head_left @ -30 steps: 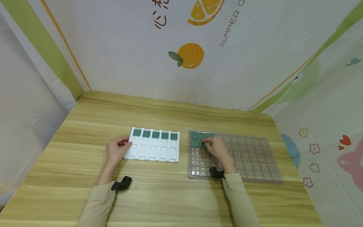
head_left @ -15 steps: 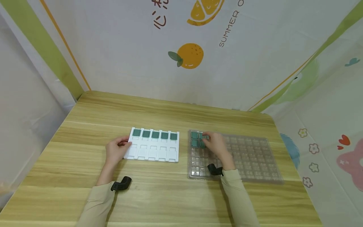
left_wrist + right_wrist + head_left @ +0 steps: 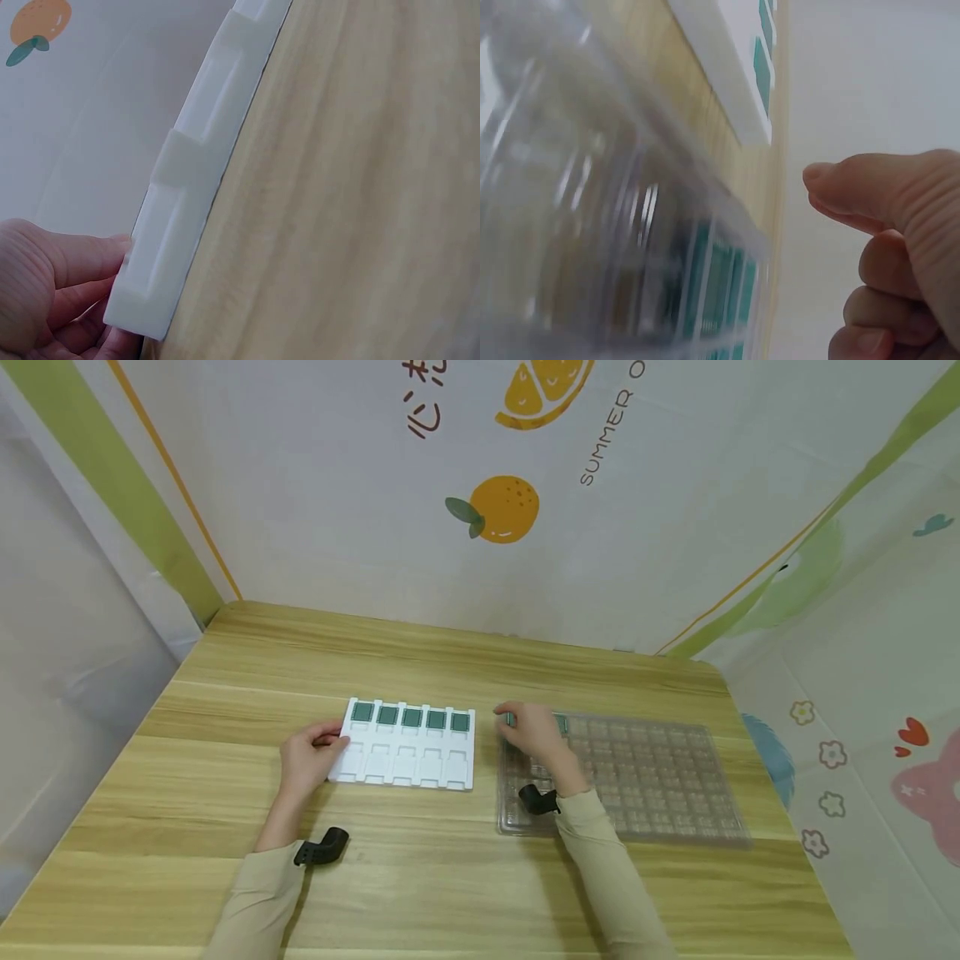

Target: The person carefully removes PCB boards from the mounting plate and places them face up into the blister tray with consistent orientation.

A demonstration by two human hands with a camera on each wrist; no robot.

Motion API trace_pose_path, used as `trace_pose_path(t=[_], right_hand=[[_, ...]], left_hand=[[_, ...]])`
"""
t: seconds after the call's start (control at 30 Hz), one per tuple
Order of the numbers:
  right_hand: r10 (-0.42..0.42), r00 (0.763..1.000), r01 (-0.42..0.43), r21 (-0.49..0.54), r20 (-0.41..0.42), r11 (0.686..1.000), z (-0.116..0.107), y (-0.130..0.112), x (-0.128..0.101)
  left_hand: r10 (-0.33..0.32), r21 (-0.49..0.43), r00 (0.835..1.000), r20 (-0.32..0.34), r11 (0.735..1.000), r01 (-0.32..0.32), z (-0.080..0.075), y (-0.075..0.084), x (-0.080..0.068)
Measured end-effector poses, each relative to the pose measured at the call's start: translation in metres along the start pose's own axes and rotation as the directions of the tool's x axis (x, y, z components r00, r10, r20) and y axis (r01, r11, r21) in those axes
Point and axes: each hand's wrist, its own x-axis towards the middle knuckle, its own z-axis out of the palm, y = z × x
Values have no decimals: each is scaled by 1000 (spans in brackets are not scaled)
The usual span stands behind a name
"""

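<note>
Presently, the white tray [image 3: 408, 752], lying left of the clear tray [image 3: 652, 777] on the table [image 3: 450, 877], is gripped at its left edge by the left hand [image 3: 306, 762], while the right hand [image 3: 531, 737], fingers curled over the clear tray's far left corner, cannot be judged for hold.

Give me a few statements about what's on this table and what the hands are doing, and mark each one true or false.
1. The white tray has green squares in all five slots of its far row. True.
2. The left hand rests on the clear tray. False: it holds the white tray's left edge.
3. The right hand is over the clear tray's far left corner. True.
4. The white tray's near row is full of green squares. False: those slots show only white.
5. The two trays are stacked. False: they lie side by side on the wooden table.
</note>
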Motion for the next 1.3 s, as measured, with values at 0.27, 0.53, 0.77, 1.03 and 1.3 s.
trace_pose_path(t=[0.27, 0.53, 0.77, 1.03, 1.3], right_hand=[[-20, 999, 21, -29, 46, 999, 11, -14, 15], [-23, 996, 26, -34, 91, 999, 21, -26, 26], [-1, 992, 11, -81, 124, 997, 29, -32, 32], [7, 994, 8, -127, 114, 992, 29, -37, 34], [9, 992, 7, -123, 125, 992, 29, -39, 35]], left_hand=[[-5, 11, 1000, 0, 1000, 5, 0, 1, 0], [-9, 18, 1000, 2, 1000, 9, 0, 1, 0], [-6, 16, 1000, 3, 1000, 6, 0, 2, 0], [-1, 8, 1000, -4, 1000, 1, 0, 2, 0], [2, -3, 1000, -3, 1000, -3, 0, 1, -1]])
